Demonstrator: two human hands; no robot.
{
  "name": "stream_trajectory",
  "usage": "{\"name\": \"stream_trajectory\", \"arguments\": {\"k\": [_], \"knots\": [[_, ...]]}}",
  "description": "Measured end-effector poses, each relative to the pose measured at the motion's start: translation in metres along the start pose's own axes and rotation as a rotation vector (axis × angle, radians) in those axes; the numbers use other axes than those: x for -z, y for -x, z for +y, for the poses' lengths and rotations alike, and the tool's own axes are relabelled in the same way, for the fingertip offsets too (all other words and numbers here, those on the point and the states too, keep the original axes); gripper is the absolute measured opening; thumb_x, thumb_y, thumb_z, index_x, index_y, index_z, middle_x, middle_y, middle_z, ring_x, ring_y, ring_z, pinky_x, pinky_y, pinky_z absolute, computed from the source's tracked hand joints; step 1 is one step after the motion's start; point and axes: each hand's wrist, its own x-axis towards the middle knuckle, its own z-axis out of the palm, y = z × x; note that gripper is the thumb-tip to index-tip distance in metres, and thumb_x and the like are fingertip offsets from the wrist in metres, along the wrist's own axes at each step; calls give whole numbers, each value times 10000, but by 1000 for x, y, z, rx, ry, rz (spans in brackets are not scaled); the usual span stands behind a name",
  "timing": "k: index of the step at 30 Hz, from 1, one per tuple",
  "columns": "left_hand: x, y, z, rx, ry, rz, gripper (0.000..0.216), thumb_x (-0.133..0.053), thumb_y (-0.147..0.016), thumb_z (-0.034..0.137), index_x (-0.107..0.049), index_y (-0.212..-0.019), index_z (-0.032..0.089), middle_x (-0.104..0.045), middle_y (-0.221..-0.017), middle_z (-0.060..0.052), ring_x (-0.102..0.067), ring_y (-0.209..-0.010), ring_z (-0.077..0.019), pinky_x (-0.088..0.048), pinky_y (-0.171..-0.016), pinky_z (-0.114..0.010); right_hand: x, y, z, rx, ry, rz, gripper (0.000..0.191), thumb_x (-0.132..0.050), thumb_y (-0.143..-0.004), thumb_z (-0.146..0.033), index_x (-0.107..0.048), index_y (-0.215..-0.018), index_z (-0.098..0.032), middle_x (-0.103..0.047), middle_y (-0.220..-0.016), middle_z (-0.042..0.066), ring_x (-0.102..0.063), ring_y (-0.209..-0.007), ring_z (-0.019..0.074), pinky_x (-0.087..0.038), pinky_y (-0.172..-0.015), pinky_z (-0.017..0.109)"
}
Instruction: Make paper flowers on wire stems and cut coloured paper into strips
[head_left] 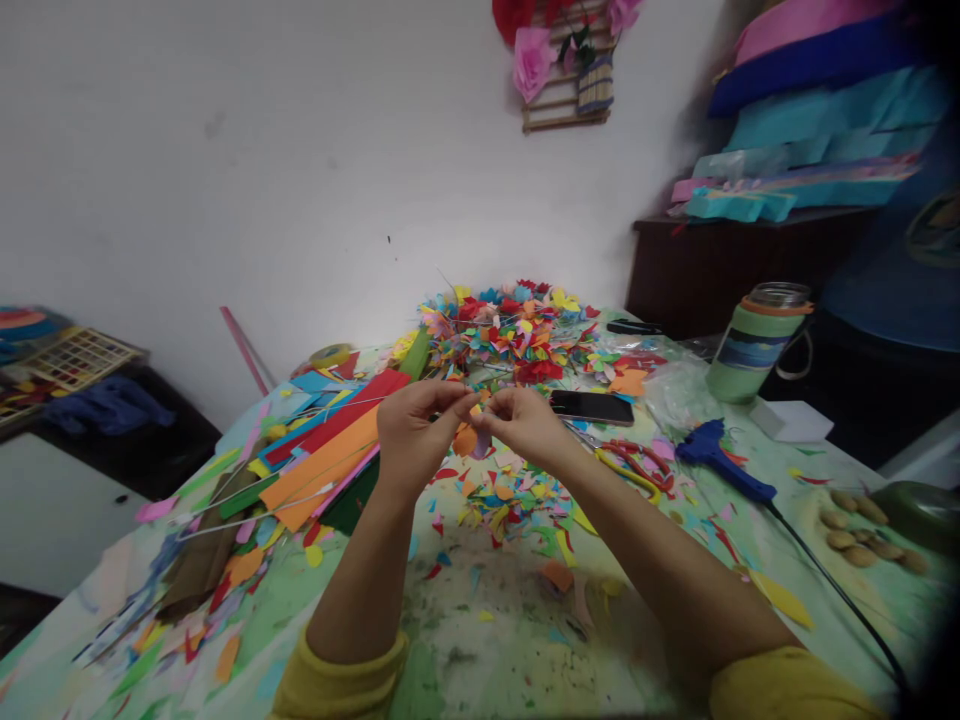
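Both hands meet over the middle of the table, fingertips nearly touching. My left hand [414, 432] pinches with thumb and forefinger at small coloured paper petals. My right hand [525, 425] pinches the same small piece from the other side. An orange petal [465, 440] and a lilac petal [482, 444] hang just under the fingertips; how they are joined is hidden. Beyond the hands lies a big heap of bright paper flowers [517, 330]. Below them is a scatter of small paper cuttings [514, 500].
Coloured paper strips [326, 465] lie left of my hands. To the right are a phone [592, 406], scissors with yellow handles [634, 475], a blue glue gun [716, 460] with a black cord, a green bottle [757, 345] and a white box [792, 420]. A person [892, 260] stands at right.
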Motion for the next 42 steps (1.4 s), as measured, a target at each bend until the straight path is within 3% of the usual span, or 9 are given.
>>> {"name": "stream_trajectory", "arguments": {"k": [7,10,12,17,26,30,34,38,42], "knots": [[1,-1,3,50,58,-12,79,-739,-716,253,-716,-727,178,-678,-641,0,-620,-541,-111,-505,-529,-216,0,-1,1,53,114,93,238,-632,-762,-328,-616,-597,-157,-549,-525,-20,-438,-507,99,-296,-509,237],[2,-3,5,73,107,3,67,-734,-711,231,-708,-719,170,-669,-623,4,-617,-529,-108,-505,-519,-209,4,-1,2,152,164,260,124,-699,-722,-291,-683,-745,-170,-668,-765,28,-570,-765,171,-398,-704,292],[2,-4,5,83,138,11,64,-732,-708,223,-701,-716,166,-664,-612,7,-615,-519,-108,-504,-509,-206,6,-2,1,243,179,329,157,-736,-702,-262,-713,-837,-185,-669,-881,49,-568,-896,203,-399,-810,337],[0,-2,4,58,120,-10,61,-726,-716,234,-707,-719,176,-670,-619,5,-622,-534,-115,-520,-529,-217,2,-2,3,380,83,231,75,-752,-709,-200,-746,-779,-227,-626,-821,21,-568,-828,167,-419,-770,319],[-1,-1,1,49,65,-12,59,-732,-711,234,-711,-699,180,-676,-637,3,-622,-549,-114,-501,-526,-208,-10,-3,10,390,34,195,98,-768,-684,-122,-729,-652,-206,-622,-731,5,-569,-758,150,-410,-723,297],[-1,-1,1,47,57,-13,79,-725,-724,256,-709,-701,181,-677,-636,3,-618,-546,-111,-495,-523,-206,-8,-4,12,419,133,212,43,-759,-711,-175,-740,-723,-211,-625,-768,19,-547,-780,165,-395,-734,312],[1,-3,0,71,14,-55,109,-720,-734,294,-716,-732,185,-679,-633,0,-612,-535,-116,-489,-518,-217,-2,-2,7,421,157,156,223,-769,-695,-219,-732,-914,-236,-628,-827,19,-548,-829,181,-403,-768,325],[0,-5,-2,51,-44,-80,127,-715,-739,313,-712,-725,187,-678,-632,4,-613,-536,-118,-469,-508,-212,6,2,-1,392,2,99,195,-731,-702,-208,-722,-897,-215,-652,-845,16,-581,-846,176,-425,-796,320],[-1,-5,-3,16,-148,-47,119,-691,-768,310,-708,-757,193,-677,-621,16,-625,-545,-117,-474,-541,-214,13,2,-3,260,-232,230,158,-656,-751,-297,-701,-836,-171,-671,-823,37,-597,-806,166,-446,-756,296]]}}
